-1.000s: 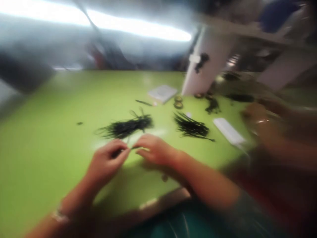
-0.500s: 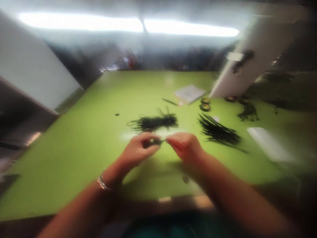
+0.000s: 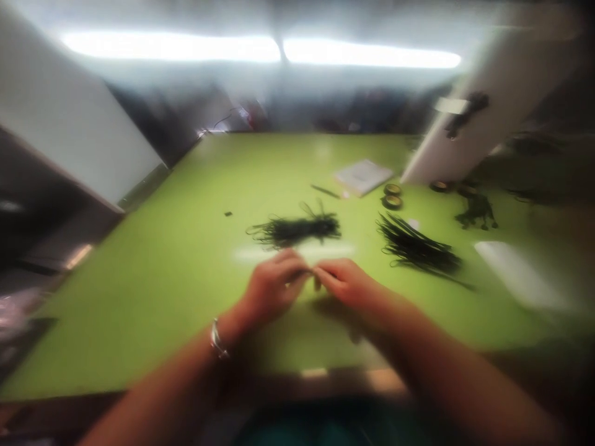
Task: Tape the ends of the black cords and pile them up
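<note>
The picture is blurred by motion. My left hand (image 3: 274, 288) and my right hand (image 3: 346, 282) meet fingertip to fingertip just above the green table (image 3: 162, 266), both with fingers curled in a pinch. Whatever sits between them is too small and smeared to name. A bracelet rings my left wrist. Just beyond my hands lies a pale strip (image 3: 292, 252), and behind it a bundle of thin black strands (image 3: 297, 228). A second bundle of black strands (image 3: 418, 251) lies to the right of my right hand.
Farther back lie a white pad (image 3: 362, 175), a dark pen-like stick (image 3: 325, 191) and two small rings (image 3: 393, 196). A white flat piece (image 3: 515, 272) rests at the right. A white slanted post (image 3: 469, 118) rises at the back right, a white panel (image 3: 60, 124) at the left.
The view has swung left, then steadied. My hands have drawn closer together, their fingertips now touching; a small dark piece seen between them half a second ago no longer shows.
</note>
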A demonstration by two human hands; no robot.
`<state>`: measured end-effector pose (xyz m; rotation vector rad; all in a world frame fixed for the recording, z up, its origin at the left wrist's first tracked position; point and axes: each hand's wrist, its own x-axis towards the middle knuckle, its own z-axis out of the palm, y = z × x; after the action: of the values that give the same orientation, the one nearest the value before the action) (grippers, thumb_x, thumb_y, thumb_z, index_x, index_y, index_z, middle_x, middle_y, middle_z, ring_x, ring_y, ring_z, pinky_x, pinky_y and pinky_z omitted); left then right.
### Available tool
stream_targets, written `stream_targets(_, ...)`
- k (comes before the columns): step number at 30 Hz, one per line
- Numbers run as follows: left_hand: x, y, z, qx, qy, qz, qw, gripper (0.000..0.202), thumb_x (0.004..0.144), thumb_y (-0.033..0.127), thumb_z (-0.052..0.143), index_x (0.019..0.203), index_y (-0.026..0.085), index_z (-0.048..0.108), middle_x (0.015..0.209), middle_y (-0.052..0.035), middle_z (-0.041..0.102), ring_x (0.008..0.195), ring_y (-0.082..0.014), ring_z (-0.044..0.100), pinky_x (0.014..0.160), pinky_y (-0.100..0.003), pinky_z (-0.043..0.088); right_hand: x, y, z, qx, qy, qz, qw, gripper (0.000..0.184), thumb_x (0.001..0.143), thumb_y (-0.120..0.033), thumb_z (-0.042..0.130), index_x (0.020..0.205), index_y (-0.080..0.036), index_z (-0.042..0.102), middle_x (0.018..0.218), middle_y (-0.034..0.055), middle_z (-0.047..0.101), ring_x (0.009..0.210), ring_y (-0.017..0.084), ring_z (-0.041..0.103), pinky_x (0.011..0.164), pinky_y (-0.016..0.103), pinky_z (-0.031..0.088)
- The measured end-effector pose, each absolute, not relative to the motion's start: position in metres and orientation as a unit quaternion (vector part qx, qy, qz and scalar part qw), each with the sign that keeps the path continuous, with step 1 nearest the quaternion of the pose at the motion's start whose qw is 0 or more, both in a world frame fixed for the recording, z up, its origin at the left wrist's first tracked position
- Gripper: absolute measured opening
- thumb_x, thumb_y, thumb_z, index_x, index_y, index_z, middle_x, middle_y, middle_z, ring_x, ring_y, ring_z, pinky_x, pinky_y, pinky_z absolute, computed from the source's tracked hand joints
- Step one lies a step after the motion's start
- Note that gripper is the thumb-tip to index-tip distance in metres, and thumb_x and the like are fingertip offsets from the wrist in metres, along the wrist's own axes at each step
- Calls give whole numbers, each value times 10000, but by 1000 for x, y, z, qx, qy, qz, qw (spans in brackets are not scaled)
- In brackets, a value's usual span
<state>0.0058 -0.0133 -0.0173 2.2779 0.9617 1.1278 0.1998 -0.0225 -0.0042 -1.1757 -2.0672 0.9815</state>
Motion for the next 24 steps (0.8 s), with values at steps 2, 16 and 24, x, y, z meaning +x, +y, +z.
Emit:
stream_targets(2, 4, -13, -18, 837, 320, 401, 188, 111, 844, 121, 609, 864, 177, 703, 859, -55, 645, 777, -144, 593, 725, -269, 493, 202, -21, -2, -452, -762, 391, 248, 289, 922, -214, 469, 678, -164, 614, 605, -29, 591, 581, 97, 517, 580, 215, 398)
stream_targets(16, 2, -8, -1, 607, 407, 360, 580, 145, 753, 261, 740, 812, 134, 702, 775, -26, 617, 678, -111, 553, 617, -231, 439, 199, -29, -13, -416, -814, 25, 405, 187, 955, -237, 491, 847, -182, 634, 742, 47, 657, 691, 157, 562, 671, 274, 426)
stream_targets(24, 2, -13, -7, 550, 422, 399, 600, 172, 779, 279, 715, 728, 134, 638, 568, 31, 500, 491, -67, 410, 469, -208, 298, 193, -29, -15, -388, -840, -41, 377, 179, 936, -182, 514, 811, -175, 641, 679, 40, 646, 694, 168, 533, 729, 309, 437)
